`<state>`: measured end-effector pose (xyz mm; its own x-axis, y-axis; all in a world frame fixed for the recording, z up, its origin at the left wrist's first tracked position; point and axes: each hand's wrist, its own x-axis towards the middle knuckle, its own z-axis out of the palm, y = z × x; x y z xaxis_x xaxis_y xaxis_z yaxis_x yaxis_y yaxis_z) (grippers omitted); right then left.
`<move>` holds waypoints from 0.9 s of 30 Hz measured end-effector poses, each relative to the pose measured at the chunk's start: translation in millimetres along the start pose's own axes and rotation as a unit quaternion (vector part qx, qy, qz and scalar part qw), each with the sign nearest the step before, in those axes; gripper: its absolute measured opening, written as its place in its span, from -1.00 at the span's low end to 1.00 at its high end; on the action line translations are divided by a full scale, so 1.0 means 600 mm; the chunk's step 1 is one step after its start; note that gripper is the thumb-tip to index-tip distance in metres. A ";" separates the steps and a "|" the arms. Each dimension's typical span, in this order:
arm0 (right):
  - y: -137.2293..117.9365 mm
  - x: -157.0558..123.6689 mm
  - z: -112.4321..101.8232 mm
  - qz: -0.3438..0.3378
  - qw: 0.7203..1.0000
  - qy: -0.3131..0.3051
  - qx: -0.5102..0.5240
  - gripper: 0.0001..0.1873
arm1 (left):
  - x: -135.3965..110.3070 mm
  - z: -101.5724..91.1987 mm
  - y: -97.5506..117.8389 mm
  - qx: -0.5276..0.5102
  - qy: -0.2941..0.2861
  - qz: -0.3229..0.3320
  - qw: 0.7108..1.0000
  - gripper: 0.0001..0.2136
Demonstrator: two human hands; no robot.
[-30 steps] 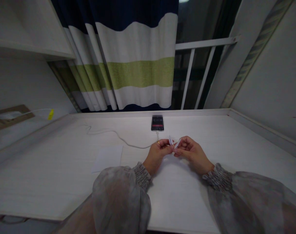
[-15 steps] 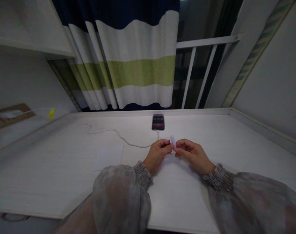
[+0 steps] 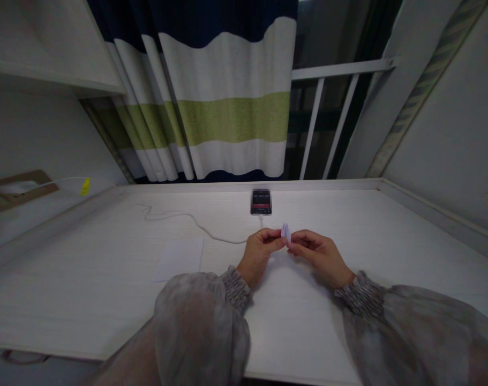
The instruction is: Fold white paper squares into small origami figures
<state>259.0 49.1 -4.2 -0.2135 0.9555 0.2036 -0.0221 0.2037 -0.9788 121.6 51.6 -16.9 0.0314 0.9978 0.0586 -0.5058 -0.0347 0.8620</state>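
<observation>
Folded paper (image 3: 285, 231): one, near centre, long axis apparently upright, end pointing up.
Left hand (image 3: 260, 251): pinches it.
Right hand (image 3: 319, 253): pinches it.
Flat sheet (image 3: 180, 259): one, lower left.

Striped curtain (image 3: 235, 118) beside dark barred window (image 3: 328, 43), dim light.

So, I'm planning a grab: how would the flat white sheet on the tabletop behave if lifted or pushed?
The white sheet looks thin, like paper, so it is probably light and would bend if lifted by a corner. It lies flat on the smooth-looking tabletop, so a sideways push would likely slide it, and its edge may be hard to catch.
</observation>
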 end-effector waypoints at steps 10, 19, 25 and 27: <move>0.011 0.000 -0.003 -0.010 1.000 0.000 0.010 -0.76 | -0.001 -0.001 0.000 0.027 0.008 0.010 1.000 -0.82; -0.004 -0.003 0.002 -0.004 1.000 0.001 0.011 -0.71 | -0.002 0.002 0.004 0.030 0.010 -0.001 1.000 -0.80; -0.005 -0.002 0.001 -0.022 1.000 0.001 0.009 -0.71 | -0.002 0.001 0.003 0.044 -0.026 0.000 0.999 -0.79; -0.005 -0.001 0.001 -0.024 1.000 0.001 0.011 -0.71 | -0.001 0.000 0.002 0.046 -0.031 0.008 0.998 -0.78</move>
<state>258.8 47.7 -1.5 -0.2100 0.9451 0.2503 -0.0540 0.2444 -0.9682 121.2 50.8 -15.9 0.0784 0.9917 0.1015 -0.4255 -0.0588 0.9031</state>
